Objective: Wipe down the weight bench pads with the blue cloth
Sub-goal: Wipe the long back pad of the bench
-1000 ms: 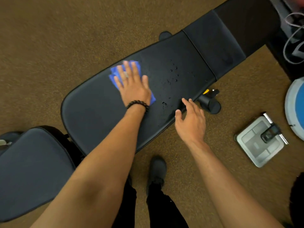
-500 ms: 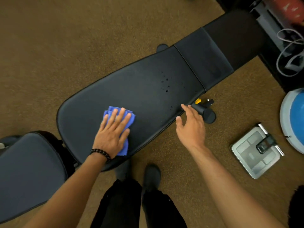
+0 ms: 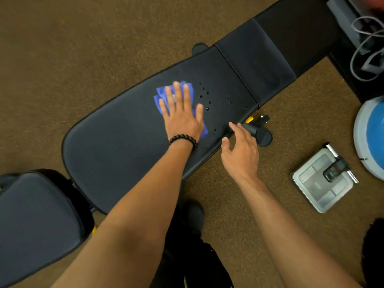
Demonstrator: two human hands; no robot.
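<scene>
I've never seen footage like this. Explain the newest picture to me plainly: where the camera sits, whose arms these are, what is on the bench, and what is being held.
There is no machine here. A person wears a camera on the head, so the picture looks forward and down along their own two arms.

The left hand, with a beaded bracelet at the wrist, lies flat with straight fingers on the blue cloth and presses it onto the long black bench pad. Small drops of liquid sit on the pad just right of the cloth.

The right hand holds nothing. Its fingers are relaxed at the pad's near edge, beside a black knob. I cannot tell whether it touches the pad.

A second pad shows at lower left, and a flat grey scale lies on the brown carpet.
</scene>
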